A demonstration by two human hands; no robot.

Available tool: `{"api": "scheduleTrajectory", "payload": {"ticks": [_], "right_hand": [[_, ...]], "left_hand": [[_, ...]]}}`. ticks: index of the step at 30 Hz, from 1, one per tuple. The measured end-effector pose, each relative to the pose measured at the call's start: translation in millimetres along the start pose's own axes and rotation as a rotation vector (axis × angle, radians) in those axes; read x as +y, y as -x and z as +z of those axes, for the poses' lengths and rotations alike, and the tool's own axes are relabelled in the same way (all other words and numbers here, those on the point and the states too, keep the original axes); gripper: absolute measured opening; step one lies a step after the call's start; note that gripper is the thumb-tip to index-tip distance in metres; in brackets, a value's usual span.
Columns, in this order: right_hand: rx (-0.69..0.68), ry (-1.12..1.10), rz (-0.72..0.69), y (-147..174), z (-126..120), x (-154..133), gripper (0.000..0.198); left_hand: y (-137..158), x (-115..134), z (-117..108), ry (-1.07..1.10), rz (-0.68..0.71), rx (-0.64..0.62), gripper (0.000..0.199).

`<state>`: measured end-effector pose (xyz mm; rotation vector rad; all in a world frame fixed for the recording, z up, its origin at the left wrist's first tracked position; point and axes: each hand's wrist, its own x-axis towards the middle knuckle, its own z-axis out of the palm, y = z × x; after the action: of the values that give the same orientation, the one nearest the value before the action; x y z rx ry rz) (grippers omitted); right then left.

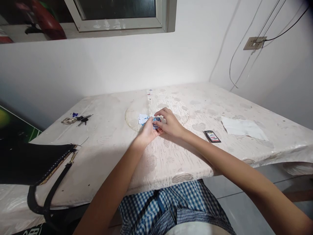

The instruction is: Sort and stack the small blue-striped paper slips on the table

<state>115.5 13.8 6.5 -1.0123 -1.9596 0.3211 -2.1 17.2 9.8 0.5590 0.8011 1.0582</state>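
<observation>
A small blue-and-white piece with printed squares sits between my two hands over the middle of the table. My left hand is closed around its lower left side. From the right, my right hand reaches over with curled fingers at the top and side of the piece. Just left of the fingers is a flat white piece with blue marks; whether it joins the held piece, I cannot tell. Parts of the small piece are hidden behind the fingers.
A dark flat rectangle with a printed label and a white sheet lie to the right. Keys rest at the left, behind a black bag with a strap. A wall stands behind the table.
</observation>
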Motion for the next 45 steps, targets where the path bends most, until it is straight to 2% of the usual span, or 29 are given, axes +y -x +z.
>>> {"api": "scheduleTrajectory", "payload": {"ticks": [4, 6, 12, 16, 20, 22, 26, 30, 34, 38, 41, 45], "right_hand": [[-0.172, 0.097, -0.072, -1, -8, 2, 0.033], [-0.208, 0.142, -0.085, -1, -9, 3, 0.034], [-0.215, 0.164, -0.133, -1, -6, 3, 0.017], [-0.208, 0.149, -0.105, -1, -7, 1, 0.018], [-0.141, 0.097, -0.079, 2, -7, -1, 0.036], [-0.107, 0.084, -0.061, 2, -4, 2, 0.036], [-0.196, 0.152, -0.066, 1, 7, 14, 0.032], [-0.316, 0.190, -0.074, -2, 15, 22, 0.026], [-0.324, 0.255, -0.055, -4, 12, 19, 0.028], [-0.348, 0.395, -0.074, -3, 10, 16, 0.022], [-0.304, 0.466, -0.060, -3, 9, 17, 0.024], [-0.067, 0.337, -0.008, -6, 3, 20, 0.020]], "left_hand": [[-1, 3, 0, 0.018, -0.039, 0.002, 0.023], [-1, 4, 1, 0.013, -0.051, -0.020, 0.025], [3, 2, 5, -0.032, -0.042, -0.003, 0.026], [0, -1, 4, -0.034, -0.008, -0.009, 0.023], [-4, 5, 1, 0.064, 0.093, 0.101, 0.019], [-3, 14, -2, 0.153, 0.163, 0.190, 0.020], [1, 32, -9, 0.289, 0.238, 0.328, 0.021], [1, 36, -12, 0.335, 0.245, 0.355, 0.020], [-3, 31, -12, 0.326, 0.247, 0.367, 0.019], [-6, 30, -14, 0.308, 0.253, 0.367, 0.019], [-7, 30, -14, 0.266, 0.227, 0.339, 0.022], [-5, 25, -12, 0.164, 0.168, 0.247, 0.025]]}}
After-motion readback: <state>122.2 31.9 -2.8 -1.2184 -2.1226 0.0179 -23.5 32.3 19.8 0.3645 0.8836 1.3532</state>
